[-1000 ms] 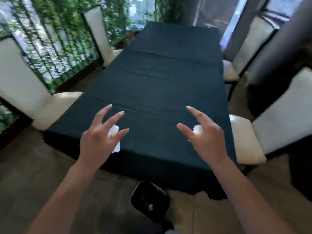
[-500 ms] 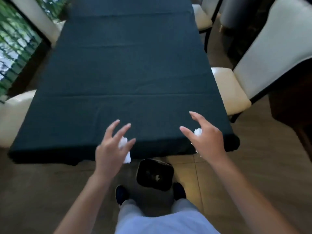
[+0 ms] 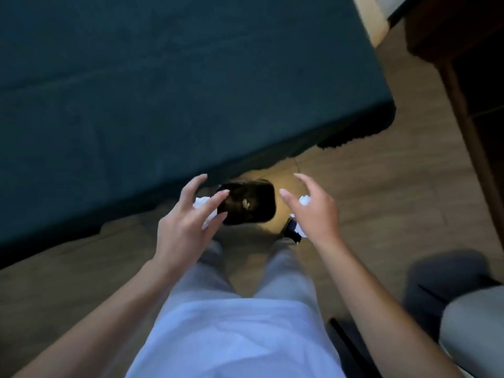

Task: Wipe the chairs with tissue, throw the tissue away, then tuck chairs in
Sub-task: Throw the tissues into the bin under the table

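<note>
Head view, looking straight down past a light shirt (image 3: 231, 336) and pale trousers (image 3: 289, 274) to a tan tile floor (image 3: 381, 192).

Left hand (image 3: 185, 227): fingers spread and curled, with a crumpled white tissue (image 3: 203, 203) showing between them against the palm. The grip is loose, fingers apart; cannot tell whether the wad is pinched or merely resting there.

Right hand (image 3: 316, 211): fingers also spread, with a second white tissue wad (image 3: 305, 200) visible at the palm just behind the index finger. Same uncertainty on hold.

Small dark waste bin (image 3: 248, 203) stands on the floor between the 2 hands, at 12 o'clock from the person's feet. Its mouth is open and a pale scrap (image 3: 246, 204) lies inside. The left fingertips overlap its rim at 9 o'clock; the right hand sits beside it at 3 o'clock, apart from it.

Table under a dark teal cloth (image 3: 163, 91) fills the frame from 9 to 1 o'clock; its near edge hangs just beyond the bin.

One dark shoe (image 3: 291, 230) shows below the right hand.

A cream chair seat edge (image 3: 368, 20) shows at 1 o'clock, beside the table's far corner. A dark wooden frame (image 3: 469, 126) stands at 2 o'clock. A grey upholstered seat (image 3: 474, 323) sits at 4 o'clock, blurred.
</note>
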Demonstrator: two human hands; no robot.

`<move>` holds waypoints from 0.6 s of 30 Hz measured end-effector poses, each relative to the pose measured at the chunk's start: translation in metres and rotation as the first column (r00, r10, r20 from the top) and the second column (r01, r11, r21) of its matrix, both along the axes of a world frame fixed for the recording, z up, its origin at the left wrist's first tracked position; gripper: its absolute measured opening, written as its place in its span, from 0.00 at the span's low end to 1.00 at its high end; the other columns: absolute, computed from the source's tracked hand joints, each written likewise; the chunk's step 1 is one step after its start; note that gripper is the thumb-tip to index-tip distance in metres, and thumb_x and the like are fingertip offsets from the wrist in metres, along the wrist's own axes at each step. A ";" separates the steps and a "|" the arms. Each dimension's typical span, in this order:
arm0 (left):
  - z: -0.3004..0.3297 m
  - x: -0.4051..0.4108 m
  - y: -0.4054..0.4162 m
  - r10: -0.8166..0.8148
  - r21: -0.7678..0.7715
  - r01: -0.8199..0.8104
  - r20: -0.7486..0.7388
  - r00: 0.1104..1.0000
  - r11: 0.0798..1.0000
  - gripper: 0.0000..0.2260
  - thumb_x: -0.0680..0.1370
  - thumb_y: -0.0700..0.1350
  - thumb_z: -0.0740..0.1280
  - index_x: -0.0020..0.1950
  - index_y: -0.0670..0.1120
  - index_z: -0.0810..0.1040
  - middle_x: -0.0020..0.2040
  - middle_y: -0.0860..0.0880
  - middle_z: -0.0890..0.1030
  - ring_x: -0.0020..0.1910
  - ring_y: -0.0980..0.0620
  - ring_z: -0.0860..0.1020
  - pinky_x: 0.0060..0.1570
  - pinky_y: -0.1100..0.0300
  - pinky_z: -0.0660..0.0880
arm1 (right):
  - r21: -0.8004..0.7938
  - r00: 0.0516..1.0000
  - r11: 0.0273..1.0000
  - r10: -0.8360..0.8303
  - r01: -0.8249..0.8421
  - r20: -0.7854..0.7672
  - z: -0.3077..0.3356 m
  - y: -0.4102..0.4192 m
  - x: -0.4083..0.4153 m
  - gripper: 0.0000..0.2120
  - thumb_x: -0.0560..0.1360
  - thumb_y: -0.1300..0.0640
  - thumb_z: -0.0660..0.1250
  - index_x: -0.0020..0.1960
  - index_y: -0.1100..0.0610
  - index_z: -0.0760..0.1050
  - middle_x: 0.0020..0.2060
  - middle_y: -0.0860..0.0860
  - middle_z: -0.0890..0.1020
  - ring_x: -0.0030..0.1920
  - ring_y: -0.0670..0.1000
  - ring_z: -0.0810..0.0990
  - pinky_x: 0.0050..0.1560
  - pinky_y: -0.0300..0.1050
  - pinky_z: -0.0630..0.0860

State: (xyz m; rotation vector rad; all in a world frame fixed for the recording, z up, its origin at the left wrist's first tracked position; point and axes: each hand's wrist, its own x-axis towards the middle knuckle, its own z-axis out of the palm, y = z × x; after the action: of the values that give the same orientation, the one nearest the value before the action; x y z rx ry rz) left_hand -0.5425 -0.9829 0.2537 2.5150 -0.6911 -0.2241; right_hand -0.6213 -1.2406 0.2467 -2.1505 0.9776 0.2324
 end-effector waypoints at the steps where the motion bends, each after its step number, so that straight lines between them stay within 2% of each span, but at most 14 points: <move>1: -0.017 -0.005 -0.003 -0.009 0.013 0.010 -0.041 0.999 1.000 0.15 0.80 0.56 0.67 0.66 0.58 0.80 0.75 0.49 0.70 0.47 0.48 0.82 0.31 0.53 0.79 | 0.015 0.999 1.000 0.019 -0.019 -0.028 -0.019 0.002 -0.009 0.25 0.75 0.40 0.72 0.69 0.45 0.76 0.65 0.46 0.81 0.65 0.50 0.78 0.60 0.44 0.72; 4: -0.083 -0.015 -0.008 0.002 0.101 0.011 -0.129 0.992 0.995 0.16 0.80 0.54 0.69 0.67 0.57 0.80 0.74 0.44 0.71 0.54 0.43 0.83 0.41 0.51 0.82 | 0.075 0.991 0.997 0.014 -0.004 -0.134 -0.086 0.005 -0.024 0.24 0.75 0.41 0.73 0.68 0.48 0.77 0.61 0.49 0.83 0.62 0.53 0.80 0.60 0.48 0.75; 6: -0.119 -0.026 -0.021 0.096 0.175 -0.052 -0.256 0.962 0.983 0.17 0.80 0.55 0.68 0.68 0.57 0.78 0.71 0.42 0.72 0.52 0.38 0.82 0.45 0.48 0.80 | 0.181 0.971 0.981 -0.031 0.075 -0.236 -0.120 -0.003 -0.030 0.23 0.76 0.41 0.71 0.68 0.48 0.77 0.52 0.44 0.84 0.51 0.43 0.83 0.56 0.45 0.77; 7: -0.134 -0.029 -0.031 0.145 0.210 -0.083 -0.298 0.944 0.974 0.17 0.80 0.56 0.67 0.69 0.58 0.77 0.70 0.42 0.72 0.53 0.37 0.81 0.46 0.46 0.79 | 0.223 0.958 0.968 -0.047 0.113 -0.284 -0.136 -0.008 -0.029 0.23 0.77 0.41 0.71 0.68 0.48 0.77 0.46 0.41 0.81 0.43 0.36 0.80 0.51 0.41 0.77; 8: -0.145 -0.031 -0.041 0.179 0.232 -0.108 -0.314 0.932 0.967 0.18 0.80 0.56 0.67 0.69 0.58 0.77 0.71 0.43 0.71 0.54 0.37 0.80 0.48 0.46 0.79 | 0.256 0.943 0.955 -0.062 0.151 -0.326 -0.152 -0.011 -0.027 0.23 0.78 0.41 0.70 0.69 0.48 0.76 0.44 0.40 0.79 0.39 0.34 0.78 0.45 0.37 0.76; 10: -0.168 -0.034 -0.059 0.191 0.211 -0.135 -0.271 0.943 0.968 0.19 0.80 0.54 0.68 0.71 0.58 0.76 0.72 0.45 0.70 0.58 0.41 0.79 0.49 0.47 0.78 | 0.268 0.943 0.953 -0.047 0.142 -0.331 -0.188 -0.011 -0.021 0.24 0.78 0.40 0.68 0.70 0.48 0.75 0.47 0.43 0.80 0.43 0.42 0.79 0.43 0.40 0.73; 13: -0.218 -0.041 -0.076 0.155 0.177 -0.111 -0.258 0.954 0.978 0.20 0.80 0.54 0.67 0.72 0.58 0.75 0.72 0.45 0.71 0.59 0.45 0.78 0.49 0.49 0.78 | 0.242 0.930 0.961 -0.036 0.133 -0.367 -0.245 -0.014 -0.018 0.21 0.79 0.43 0.65 0.69 0.50 0.76 0.56 0.52 0.85 0.56 0.55 0.83 0.52 0.46 0.77; 15: -0.258 -0.038 -0.084 0.181 0.204 -0.122 -0.302 0.936 0.971 0.20 0.80 0.52 0.66 0.72 0.56 0.75 0.72 0.43 0.71 0.58 0.44 0.80 0.50 0.50 0.78 | 0.243 0.895 0.954 -0.053 0.177 -0.443 -0.284 -0.018 -0.008 0.18 0.81 0.47 0.63 0.68 0.52 0.77 0.62 0.55 0.83 0.60 0.58 0.82 0.56 0.49 0.78; 18: -0.305 -0.031 -0.100 0.231 0.237 -0.142 -0.405 0.885 0.961 0.19 0.79 0.48 0.67 0.71 0.52 0.77 0.69 0.42 0.75 0.62 0.41 0.79 0.55 0.50 0.77 | 0.300 0.836 0.931 -0.010 0.208 -0.549 -0.335 -0.011 0.011 0.16 0.83 0.53 0.62 0.66 0.59 0.77 0.64 0.59 0.81 0.63 0.60 0.80 0.54 0.46 0.74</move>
State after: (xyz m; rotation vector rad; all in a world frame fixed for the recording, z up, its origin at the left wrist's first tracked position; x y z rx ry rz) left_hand -0.5733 -1.0827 -0.0512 2.5675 -0.2526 -0.7859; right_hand -0.6102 -1.2513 -0.0883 -1.7140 1.2586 0.9292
